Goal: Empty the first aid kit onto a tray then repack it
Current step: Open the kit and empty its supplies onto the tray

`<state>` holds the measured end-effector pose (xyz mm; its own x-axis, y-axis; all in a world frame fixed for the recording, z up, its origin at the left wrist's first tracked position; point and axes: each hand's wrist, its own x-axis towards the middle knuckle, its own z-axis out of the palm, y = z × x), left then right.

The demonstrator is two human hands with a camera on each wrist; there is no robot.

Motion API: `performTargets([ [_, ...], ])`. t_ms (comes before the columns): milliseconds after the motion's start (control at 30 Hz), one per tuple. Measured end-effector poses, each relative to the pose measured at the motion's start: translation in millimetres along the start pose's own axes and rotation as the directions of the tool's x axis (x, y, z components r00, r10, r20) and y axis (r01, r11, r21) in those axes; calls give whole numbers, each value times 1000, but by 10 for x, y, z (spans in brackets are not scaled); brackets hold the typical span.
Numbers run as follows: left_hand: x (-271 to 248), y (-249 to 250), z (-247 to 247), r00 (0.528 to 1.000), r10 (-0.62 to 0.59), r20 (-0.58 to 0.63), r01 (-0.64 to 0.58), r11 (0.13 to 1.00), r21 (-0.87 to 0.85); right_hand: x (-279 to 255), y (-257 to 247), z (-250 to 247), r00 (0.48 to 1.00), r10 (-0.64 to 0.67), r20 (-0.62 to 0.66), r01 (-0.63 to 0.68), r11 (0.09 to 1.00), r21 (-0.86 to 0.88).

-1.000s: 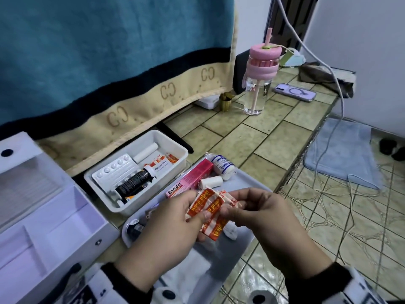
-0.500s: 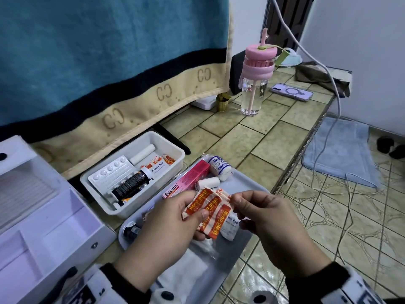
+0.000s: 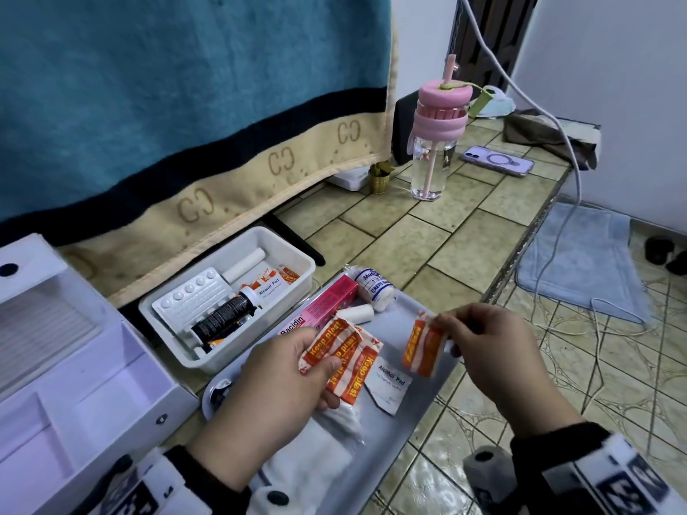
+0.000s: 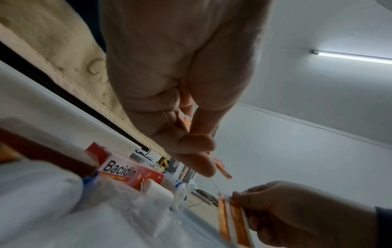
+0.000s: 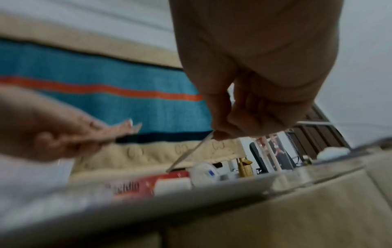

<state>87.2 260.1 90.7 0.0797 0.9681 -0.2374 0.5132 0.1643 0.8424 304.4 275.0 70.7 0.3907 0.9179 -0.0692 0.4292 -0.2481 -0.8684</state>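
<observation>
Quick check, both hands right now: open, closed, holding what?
Left hand: closed, gripping a bunch of plaster strips.
Right hand: closed, pinching a separate pair of plaster strips.

- The counter [image 3: 438,250], tiled in a yellowish green, is carrying everything and is running on beyond the hands [image 3: 282,369].
- A grey tray [image 3: 416,414] is lying on it right under both hands, overhanging the front edge.
- A white bin [image 3: 297,262] is sitting just beyond the left hand.
- The open white first aid kit [image 3: 111,395] is standing to that hand's left.
- A pink-lidded bottle [image 3: 435,143] and a phone [image 3: 498,161] are resting far beyond the right hand [image 3: 494,351].
</observation>
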Motion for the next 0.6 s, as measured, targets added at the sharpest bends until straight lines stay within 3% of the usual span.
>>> performTargets([
  [67,-7,16,-5,1000,-2,-10,3,1000,26,51,15,13,994,-101,46,109,967,-230],
  [200,-6,23,7,1000,-4,-18,5,997,71,72,11,64,988,-137,75,156,881,-446],
  [300,3,30,32,1000,1,-17,-1,1000,28,-66,-97,29,982,-172,71,186,938,-293],
  [367,-5,59,57,1000,9,7,-9,1000,-11,-195,-180,50,967,-94,235,120,988,-98],
  [467,-22,86,112,997,26,76,-22,998,-55,-295,-196,139,880,-80,469,18,991,134],
  [533,-23,72,134,995,30,95,-24,997,-69,-251,-153,156,883,-82,463,30,992,119],
  [600,-18,43,127,997,26,71,-19,995,-100,-140,-105,123,947,-77,311,86,996,-16],
])
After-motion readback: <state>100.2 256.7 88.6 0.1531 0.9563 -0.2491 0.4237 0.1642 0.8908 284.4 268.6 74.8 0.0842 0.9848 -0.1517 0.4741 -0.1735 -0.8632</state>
